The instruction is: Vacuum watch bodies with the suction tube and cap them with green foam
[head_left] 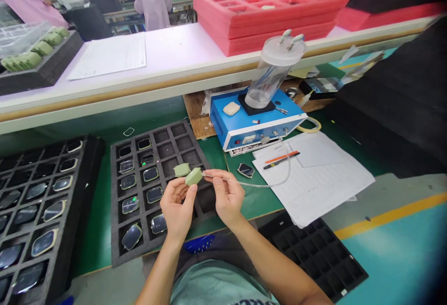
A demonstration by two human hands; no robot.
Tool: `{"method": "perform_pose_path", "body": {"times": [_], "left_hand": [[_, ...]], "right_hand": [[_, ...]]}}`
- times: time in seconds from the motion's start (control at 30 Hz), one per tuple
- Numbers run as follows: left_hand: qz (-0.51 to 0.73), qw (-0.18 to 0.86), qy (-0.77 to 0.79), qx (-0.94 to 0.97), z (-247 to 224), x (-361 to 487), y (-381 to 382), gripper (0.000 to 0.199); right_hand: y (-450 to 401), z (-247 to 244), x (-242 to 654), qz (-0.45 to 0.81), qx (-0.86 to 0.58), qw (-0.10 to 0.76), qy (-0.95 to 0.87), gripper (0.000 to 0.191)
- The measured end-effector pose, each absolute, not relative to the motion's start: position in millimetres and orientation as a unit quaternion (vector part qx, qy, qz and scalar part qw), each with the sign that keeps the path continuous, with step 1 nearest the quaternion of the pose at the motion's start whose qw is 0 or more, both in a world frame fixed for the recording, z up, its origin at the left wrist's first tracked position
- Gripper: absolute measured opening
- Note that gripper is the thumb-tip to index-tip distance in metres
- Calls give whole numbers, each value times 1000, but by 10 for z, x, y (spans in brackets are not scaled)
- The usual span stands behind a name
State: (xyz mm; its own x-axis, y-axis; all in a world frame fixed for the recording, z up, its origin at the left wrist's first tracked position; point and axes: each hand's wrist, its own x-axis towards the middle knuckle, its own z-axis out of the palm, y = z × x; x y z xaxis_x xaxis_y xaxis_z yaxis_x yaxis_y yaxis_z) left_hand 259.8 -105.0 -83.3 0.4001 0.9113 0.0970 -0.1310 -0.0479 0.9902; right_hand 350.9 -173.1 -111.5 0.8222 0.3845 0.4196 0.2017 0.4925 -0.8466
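Observation:
Between the thumb and fingers of my left hand (pixel 179 206) is a small pale green watch case (pixel 193 177), tilted. My right hand (pixel 227 197) is closed on the end of a thin clear tube (pixel 258 185), whose narrow tip is at the edge of the case. Whether tip and case touch is hard to tell. Just behind them a second green case (pixel 181 170) rests on the dark grey foam tray (pixel 114 212). Dark-glass watch faces with light frames, such as one at the near left (pixel 132 237), fill the tray's left compartments.
The tube leads toward a blue machine (pixel 226 123) bearing a clear cylinder (pixel 265 81). Pens (pixel 281 159) lie on paper sheets (pixel 314 179); a loose watch face (pixel 245 170) is nearby. Another filled tray (pixel 82 207) stands left. Red foam trays (pixel 244 25) sit on the shelf above.

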Motion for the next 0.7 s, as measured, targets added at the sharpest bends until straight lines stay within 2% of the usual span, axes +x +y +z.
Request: {"method": "perform_pose_path", "body": {"times": [0.7], "left_hand": [[447, 581, 346, 586, -869, 2614, -988, 38]], "right_hand": [[-1664, -1059, 3550, 38, -502, 811, -298, 16]]}}
